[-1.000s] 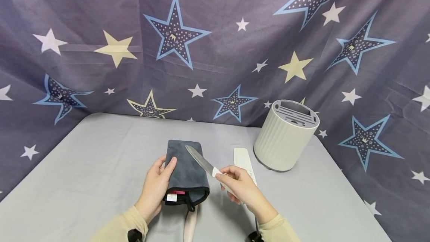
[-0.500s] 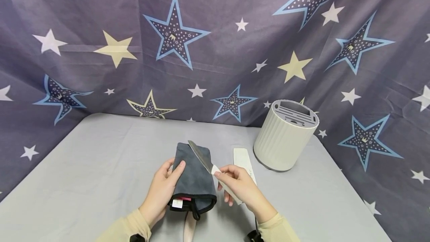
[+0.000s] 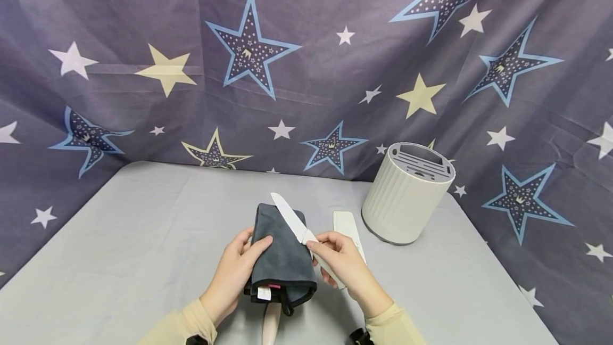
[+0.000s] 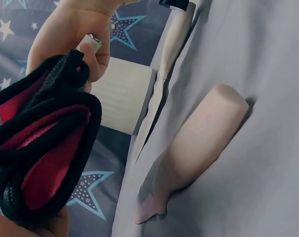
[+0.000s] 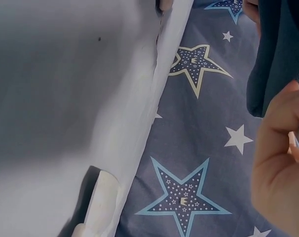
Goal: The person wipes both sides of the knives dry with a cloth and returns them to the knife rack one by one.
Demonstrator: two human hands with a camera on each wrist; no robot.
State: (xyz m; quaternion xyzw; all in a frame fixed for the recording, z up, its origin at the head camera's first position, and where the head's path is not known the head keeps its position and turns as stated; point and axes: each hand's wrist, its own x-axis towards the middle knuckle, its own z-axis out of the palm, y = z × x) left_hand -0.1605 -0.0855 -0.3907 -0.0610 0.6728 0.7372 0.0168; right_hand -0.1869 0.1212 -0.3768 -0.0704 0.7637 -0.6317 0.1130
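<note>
My left hand [image 3: 234, 276] grips a folded dark grey cloth [image 3: 282, 252], thumb on top. The cloth has black edging and a white tag; its red-pink inner side shows in the left wrist view. My right hand [image 3: 346, 266] pinches a knife [image 3: 290, 218] by its white handle, with the blade pointing up and left across the cloth's right edge. The bright blade overlaps the cloth in the head view. Seen from the left wrist, the cloth [image 4: 56, 148] stands in front of the right hand [image 4: 73, 37], where the handle's butt end pokes out.
A thick pale handle [image 3: 271, 323] lies on the table below the cloth, which hides its far part. Right of the knife lies a flat white piece [image 3: 347, 228], partly behind the right hand. A ribbed cream knife block [image 3: 404, 201] with slots on top stands at the back right.
My left hand has brought the cloth to the right, closer to the knife. The knife has turned a little, and its blade has gone from grey to bright white. The right hand has barely moved.
</note>
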